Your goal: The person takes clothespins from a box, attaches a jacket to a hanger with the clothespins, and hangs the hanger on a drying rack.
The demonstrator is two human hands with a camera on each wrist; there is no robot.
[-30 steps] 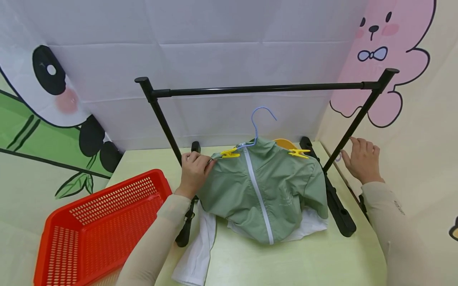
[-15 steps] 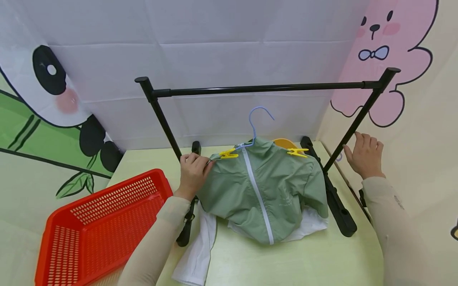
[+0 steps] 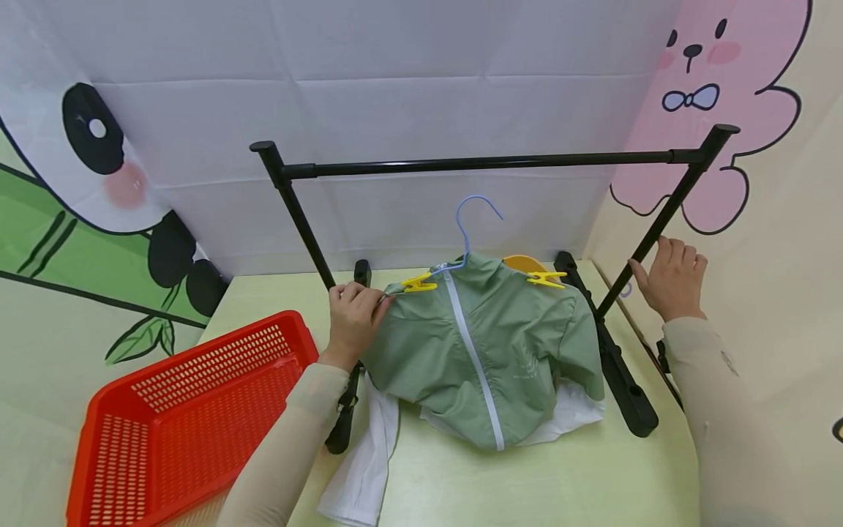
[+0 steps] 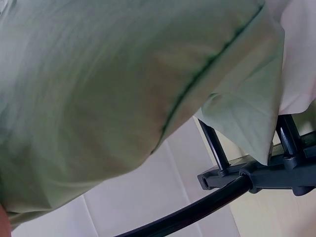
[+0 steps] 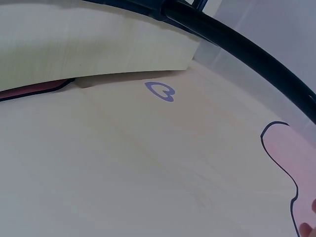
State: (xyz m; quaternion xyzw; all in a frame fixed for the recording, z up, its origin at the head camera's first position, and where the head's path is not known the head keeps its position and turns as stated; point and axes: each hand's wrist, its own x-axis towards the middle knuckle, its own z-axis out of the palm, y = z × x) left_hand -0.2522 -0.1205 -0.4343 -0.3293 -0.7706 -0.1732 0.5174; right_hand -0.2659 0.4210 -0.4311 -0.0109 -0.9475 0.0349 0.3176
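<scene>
A green zip-up jacket (image 3: 527, 344) with a white zipper hangs on a blue hanger (image 3: 465, 234), whose hook stands free below the rack's top bar. Yellow clips (image 3: 419, 283) sit at both shoulders. My left hand (image 3: 354, 322) pinches the jacket at its left shoulder end, beside the rack's left post. The left wrist view is mostly filled by green cloth (image 4: 98, 98). My right hand (image 3: 675, 282) has its fingers extended and thumb apart at the right post of the black clothes rack (image 3: 487, 162); whether it touches the post is hard to tell.
A red plastic basket (image 3: 197, 417) stands at the left of the pale table (image 3: 527, 490). White cloth (image 3: 362, 457) lies under the jacket and toward the front. Behind the jacket shows a yellow rounded thing (image 3: 523, 262). The rack's black feet (image 3: 626, 388) rest on the table.
My right hand has moved slightly up along the right post. The hanger hook has shifted a little left, and my left hand has edged left with the jacket's shoulder.
</scene>
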